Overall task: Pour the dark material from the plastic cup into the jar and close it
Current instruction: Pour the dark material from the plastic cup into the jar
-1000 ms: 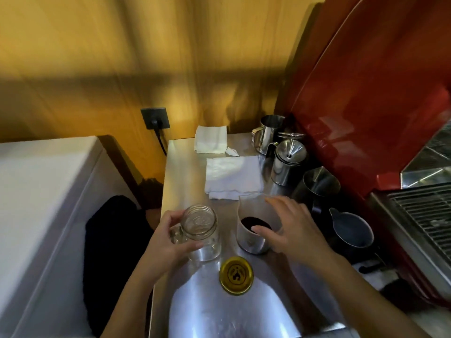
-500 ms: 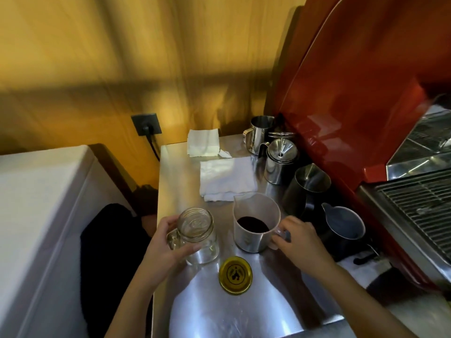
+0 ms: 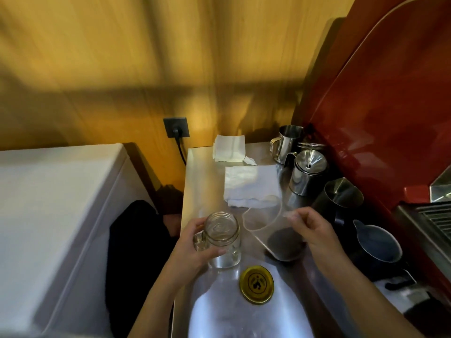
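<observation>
An empty clear glass jar point(image 3: 222, 237) with a handle stands upright on the steel counter point(image 3: 205, 186). My left hand point(image 3: 195, 250) wraps around it from the left. A clear plastic cup point(image 3: 271, 228) with dark grounds at its bottom is lifted off the counter and tilted, its mouth toward the jar. My right hand point(image 3: 314, 230) grips the cup's right side. The grounds sit low in the cup, none in the jar. The jar's gold lid point(image 3: 256, 283) lies flat on the counter, in front of the jar and cup.
Two folded white cloths point(image 3: 251, 186) lie behind the jar. Several steel pitchers point(image 3: 307, 174) and a grey pitcher point(image 3: 377, 245) line the right side by a red espresso machine point(image 3: 380, 113). A white chest point(image 3: 48, 206) stands left of the counter edge.
My right hand has lifted the cup from the counter and tipped it toward the jar. The left hand still holds the jar in place.
</observation>
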Demonstrator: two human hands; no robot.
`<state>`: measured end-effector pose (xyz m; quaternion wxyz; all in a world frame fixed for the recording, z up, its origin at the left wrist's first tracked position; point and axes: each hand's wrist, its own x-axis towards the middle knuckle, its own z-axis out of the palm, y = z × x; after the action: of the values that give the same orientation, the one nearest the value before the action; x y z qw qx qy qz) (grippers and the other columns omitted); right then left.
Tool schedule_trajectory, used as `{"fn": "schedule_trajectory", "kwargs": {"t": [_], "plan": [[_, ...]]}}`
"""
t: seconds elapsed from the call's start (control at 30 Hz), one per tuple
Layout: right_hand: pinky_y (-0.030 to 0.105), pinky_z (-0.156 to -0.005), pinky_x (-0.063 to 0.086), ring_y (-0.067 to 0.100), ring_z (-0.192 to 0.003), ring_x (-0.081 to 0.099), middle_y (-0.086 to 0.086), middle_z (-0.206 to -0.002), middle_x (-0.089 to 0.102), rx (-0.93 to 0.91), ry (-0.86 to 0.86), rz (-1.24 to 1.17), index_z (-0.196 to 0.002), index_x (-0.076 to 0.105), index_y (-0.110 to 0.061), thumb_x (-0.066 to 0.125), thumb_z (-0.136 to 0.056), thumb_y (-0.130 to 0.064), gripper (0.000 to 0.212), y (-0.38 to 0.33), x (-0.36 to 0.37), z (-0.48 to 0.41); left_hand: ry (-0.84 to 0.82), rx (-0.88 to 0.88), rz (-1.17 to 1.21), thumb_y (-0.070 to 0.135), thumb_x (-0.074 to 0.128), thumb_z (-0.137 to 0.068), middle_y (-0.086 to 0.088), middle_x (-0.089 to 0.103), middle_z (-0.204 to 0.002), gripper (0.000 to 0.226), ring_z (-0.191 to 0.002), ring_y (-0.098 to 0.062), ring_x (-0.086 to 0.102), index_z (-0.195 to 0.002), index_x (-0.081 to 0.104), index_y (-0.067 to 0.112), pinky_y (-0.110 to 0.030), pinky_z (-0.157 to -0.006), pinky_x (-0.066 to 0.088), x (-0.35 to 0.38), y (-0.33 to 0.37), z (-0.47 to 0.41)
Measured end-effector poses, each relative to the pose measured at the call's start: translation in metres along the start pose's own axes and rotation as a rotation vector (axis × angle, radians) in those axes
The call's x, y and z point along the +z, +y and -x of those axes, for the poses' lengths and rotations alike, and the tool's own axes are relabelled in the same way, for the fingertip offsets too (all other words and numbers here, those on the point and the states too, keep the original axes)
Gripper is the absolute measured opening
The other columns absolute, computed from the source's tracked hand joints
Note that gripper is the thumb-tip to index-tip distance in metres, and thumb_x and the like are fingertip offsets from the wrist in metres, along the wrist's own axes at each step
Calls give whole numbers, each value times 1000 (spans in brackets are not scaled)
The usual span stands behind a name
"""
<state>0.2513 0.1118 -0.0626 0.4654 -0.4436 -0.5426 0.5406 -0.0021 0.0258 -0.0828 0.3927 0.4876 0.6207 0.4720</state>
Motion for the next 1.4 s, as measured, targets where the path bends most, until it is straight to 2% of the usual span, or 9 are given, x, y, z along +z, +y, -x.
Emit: {"fn": "schedule_trajectory", "kwargs": {"t": [0.13,0.27,0.37,0.6,0.8,0.93,1.1,1.27,1.4], "plan": [[20,-54,45,9,-65,56,-1,-70,64,-15,41,-53,-76,63,-22,55,-81,-32,14,4,5,-2,12,-2,-12,35,85,-50,11,62,-110,64,-102,3,57,-105,54,41,-18,-82,44,0,1,1],[9,-38,35,-1,-39,38,-11,-39,44,-31,185,-366,-51,49,-20,57,-84,-21,35,-8,10,-11,14,11,-14,34,86,-52,8,62,-113,64,-105,-2,57,-108,53,38,-20,-85,44,0,0,3],[10,-36,36,-2,-35,39,-13,-36,43,-62,209,-418,-50,46,-18,51,-91,-7,43,-19,8,-14,13,18,-18,35,85,-54,9,61,-114,65,-105,1,56,-110,51,38,-13,-82,44,1,-1,3],[13,-43,33,4,-43,36,-10,-42,42,-189,0,-212,-52,48,-9,63,-75,-24,32,-45,2,-33,2,9,-17,37,86,-55,10,59,-114,67,-101,8,54,-111,50,39,-6,-79,41,1,-4,3],[9,-49,34,1,-48,39,-13,-45,44,-341,-116,59,-49,50,-24,62,-79,-26,33,-68,12,-48,-24,-5,-25,37,87,-51,16,55,-118,77,-106,7,52,-115,44,43,-5,-82,39,4,-7,4],[12,-48,32,7,-49,38,1,-50,39,-374,-156,137,-53,47,-8,64,-72,-41,42,-79,23,-53,-19,10,-40,32,88,-53,15,51,-121,81,-112,4,50,-119,41,41,-6,-85,38,7,-7,5],[13,-45,30,5,-48,37,-8,-47,39,-392,-259,205,-49,46,-12,64,-69,-38,38,-92,37,-58,-25,-3,-17,34,87,-51,10,53,-122,82,-116,-7,51,-120,43,39,-20,-93,42,7,-6,5],[12,-45,28,2,-47,34,-8,-47,35,-439,-399,309,-51,43,-1,67,-65,-39,47,-110,52,-64,-21,-8,-28,33,89,-53,12,52,-122,80,-115,-5,50,-117,42,45,-18,-90,42,6,-8,5],[10,-44,27,1,-45,34,-13,-42,39,-469,-463,468,-48,41,-18,68,-68,-26,35,-121,60,-68,-23,-6,-22,34,89,-54,12,52,-122,80,-114,-3,50,-118,42,45,-17,-90,43,6,-8,5]]}}
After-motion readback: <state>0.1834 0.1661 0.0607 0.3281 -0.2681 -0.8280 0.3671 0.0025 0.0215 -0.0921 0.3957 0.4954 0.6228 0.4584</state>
